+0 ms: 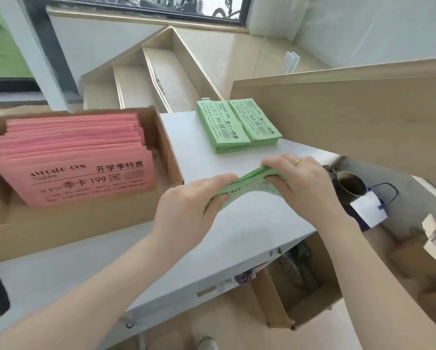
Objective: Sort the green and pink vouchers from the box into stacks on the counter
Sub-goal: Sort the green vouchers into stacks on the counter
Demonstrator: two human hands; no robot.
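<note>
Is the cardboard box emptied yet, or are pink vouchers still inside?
Not emptied. The box holds a thick batch of pink vouchers standing on edge, leaning back; no pink stack shows on the counter.

A box (80, 231) sits on the bench's (237, 238) left side with a row of vouchers (73, 157) standing in it. Two voucher stacks (237, 127) lie side by side at the far edge. Nearer, both hands hold a bundle (249, 184) between them above the bench's middle.
</note>
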